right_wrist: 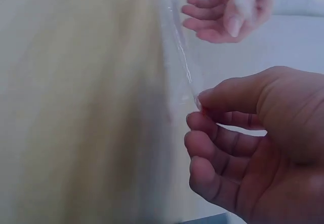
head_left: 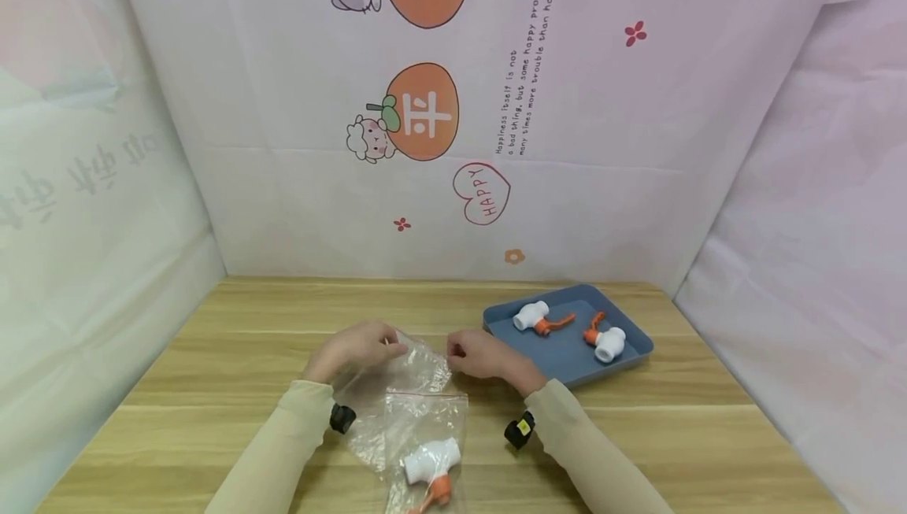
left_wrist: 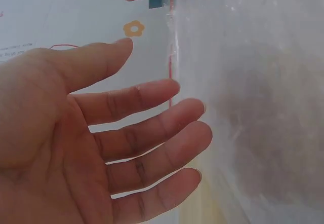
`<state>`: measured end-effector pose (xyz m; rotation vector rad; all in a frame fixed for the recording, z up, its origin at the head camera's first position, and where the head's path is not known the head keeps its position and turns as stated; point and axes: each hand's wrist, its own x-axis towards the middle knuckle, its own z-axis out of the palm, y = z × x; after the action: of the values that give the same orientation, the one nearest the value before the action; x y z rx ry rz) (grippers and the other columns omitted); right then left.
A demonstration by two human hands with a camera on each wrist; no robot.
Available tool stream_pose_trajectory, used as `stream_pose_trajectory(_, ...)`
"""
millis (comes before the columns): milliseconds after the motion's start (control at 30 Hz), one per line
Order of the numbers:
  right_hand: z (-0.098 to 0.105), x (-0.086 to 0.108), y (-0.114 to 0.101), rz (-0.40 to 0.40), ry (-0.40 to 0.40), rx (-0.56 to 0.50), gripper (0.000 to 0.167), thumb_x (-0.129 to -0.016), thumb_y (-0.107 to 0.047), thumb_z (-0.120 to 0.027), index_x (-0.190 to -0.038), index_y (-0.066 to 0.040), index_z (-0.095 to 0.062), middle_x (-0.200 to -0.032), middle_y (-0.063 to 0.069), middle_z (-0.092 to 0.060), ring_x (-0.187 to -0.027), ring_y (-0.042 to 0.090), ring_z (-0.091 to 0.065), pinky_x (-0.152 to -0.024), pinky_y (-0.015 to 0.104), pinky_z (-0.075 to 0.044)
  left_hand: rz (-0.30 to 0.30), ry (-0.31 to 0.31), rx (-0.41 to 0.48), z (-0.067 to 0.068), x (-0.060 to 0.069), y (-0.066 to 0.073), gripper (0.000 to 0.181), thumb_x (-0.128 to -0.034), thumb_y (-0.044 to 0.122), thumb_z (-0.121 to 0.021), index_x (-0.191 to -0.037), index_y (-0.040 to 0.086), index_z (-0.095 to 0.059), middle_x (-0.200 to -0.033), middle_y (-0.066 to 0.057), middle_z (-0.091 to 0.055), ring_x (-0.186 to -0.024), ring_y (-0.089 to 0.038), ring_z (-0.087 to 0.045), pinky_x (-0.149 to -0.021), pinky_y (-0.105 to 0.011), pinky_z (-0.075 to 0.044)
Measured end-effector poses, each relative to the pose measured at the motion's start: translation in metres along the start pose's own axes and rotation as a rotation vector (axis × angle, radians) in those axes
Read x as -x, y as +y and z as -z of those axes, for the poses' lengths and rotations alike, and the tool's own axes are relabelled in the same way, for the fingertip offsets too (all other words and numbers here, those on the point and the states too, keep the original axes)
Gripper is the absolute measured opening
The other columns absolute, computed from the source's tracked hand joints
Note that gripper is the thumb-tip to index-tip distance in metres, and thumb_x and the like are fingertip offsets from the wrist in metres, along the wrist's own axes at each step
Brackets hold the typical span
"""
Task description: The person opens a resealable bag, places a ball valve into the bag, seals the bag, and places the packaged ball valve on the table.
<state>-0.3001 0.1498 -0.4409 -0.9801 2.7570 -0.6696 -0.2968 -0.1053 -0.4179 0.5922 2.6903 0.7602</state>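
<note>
A clear zip bag (head_left: 418, 368) with a red line along its mouth is held up between the two hands. My right hand (head_left: 485, 353) pinches the bag's mouth edge between thumb and index finger, as the right wrist view shows. My left hand (left_wrist: 126, 133) is beside the bag, its fingers spread and slightly bent, thumb apart; fingertips lie at or near the plastic, contact unclear. In front of the hands, another clear zip bag (head_left: 398, 427) lies on the table with a white ball valve (head_left: 431, 463) with an orange handle inside.
A blue-grey tray (head_left: 560, 360) stands at the right on the wooden table (head_left: 234, 341). In it lie two more white valves, a left one (head_left: 531, 315) and a right one (head_left: 610, 344), both with orange handles. White printed cloth (head_left: 305, 207) hangs behind and at the sides.
</note>
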Motion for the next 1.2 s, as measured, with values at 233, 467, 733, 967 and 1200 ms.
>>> stream_pose_trajectory(233, 0.029, 0.013, -0.023, 0.104, 0.083, 0.003, 0.012, -0.096, -0.011, -0.058, -0.084, -0.013, -0.060, -0.072, -0.003, -0.058, -0.059, 0.005, -0.048, -0.056, 0.021, -0.043, -0.179, -0.021, 0.029, 0.014, 0.007, 0.012, 0.036, -0.0997, 0.032, -0.056, -0.075, 0.006, -0.062, -0.069, -0.002, -0.061, -0.058, -0.011, -0.052, -0.054, -0.027, -0.043)
stream_pose_trajectory(467, 0.052, 0.030, -0.049, 0.159, 0.175, 0.060, 0.013, -0.099, -0.015, -0.057, -0.086, -0.016, -0.059, -0.068, -0.007, -0.054, -0.055, 0.002, -0.044, -0.053, 0.019, -0.040, -0.309, -0.023, 0.089, 0.024, 0.017, 0.034, 0.036, -0.1035, 0.031, -0.049, -0.082, 0.008, -0.066, -0.081, -0.006, -0.067, -0.069, -0.021, -0.066, -0.063, -0.031, -0.053)
stream_pose_trajectory(733, 0.063, 0.048, -0.079, 0.283, 0.277, 0.133, 0.009, -0.097, -0.012, -0.060, -0.089, -0.013, -0.057, -0.072, -0.005, -0.051, -0.059, 0.002, -0.041, -0.056, 0.017, -0.038, -0.259, -0.130, 0.333, 0.027, 0.025, 0.045, 0.054, -0.1057, 0.048, -0.032, -0.094, 0.011, -0.069, -0.082, -0.010, -0.071, -0.064, -0.022, -0.069, -0.052, -0.033, -0.055)
stream_pose_trajectory(967, 0.064, 0.060, -0.099, 0.315, 0.383, 0.313, 0.006, -0.097, -0.013, -0.061, -0.092, -0.013, -0.058, -0.077, -0.004, -0.053, -0.061, 0.003, -0.041, -0.057, 0.015, -0.036, -0.273, -0.164, 0.477, 0.030, 0.029, 0.052, 0.057, -0.1060, 0.048, -0.030, -0.105, 0.005, -0.068, -0.088, -0.012, -0.072, -0.068, -0.024, -0.071, -0.049, -0.031, -0.052)
stream_pose_trajectory(1200, 0.061, 0.065, -0.107, 0.358, 0.492, 0.496, 0.011, -0.093, -0.013, -0.067, -0.090, -0.012, -0.057, -0.078, -0.002, -0.051, -0.056, 0.005, -0.039, -0.050, 0.013, -0.032, -0.324, -0.076, 0.539, 0.032, 0.034, 0.062, 0.044, -0.1058, 0.039, -0.040, -0.103, 0.004, -0.067, -0.090, -0.010, -0.072, -0.072, -0.023, -0.070, -0.053, -0.031, -0.053)
